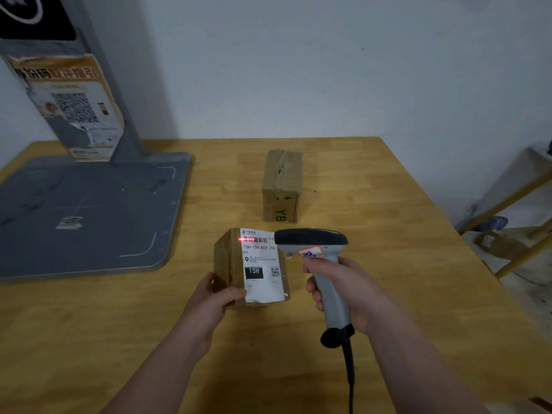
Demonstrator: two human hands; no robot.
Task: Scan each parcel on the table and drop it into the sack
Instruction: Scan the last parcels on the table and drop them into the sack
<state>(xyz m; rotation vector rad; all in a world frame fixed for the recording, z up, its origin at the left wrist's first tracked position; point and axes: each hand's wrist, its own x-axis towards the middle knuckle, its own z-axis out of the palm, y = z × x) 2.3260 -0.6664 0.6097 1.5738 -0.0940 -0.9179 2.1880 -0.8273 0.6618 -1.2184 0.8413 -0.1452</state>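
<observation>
Fingers (208,282) round near-left corner of parcel (259,264)

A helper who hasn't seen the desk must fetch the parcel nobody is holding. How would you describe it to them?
On the wooden table, look right of the grey platform, toward the wall. A taped brown box lies there alone, beyond the parcel in the left hand. Unlike that one, it shows no white label, only green letters on its near end.
</observation>
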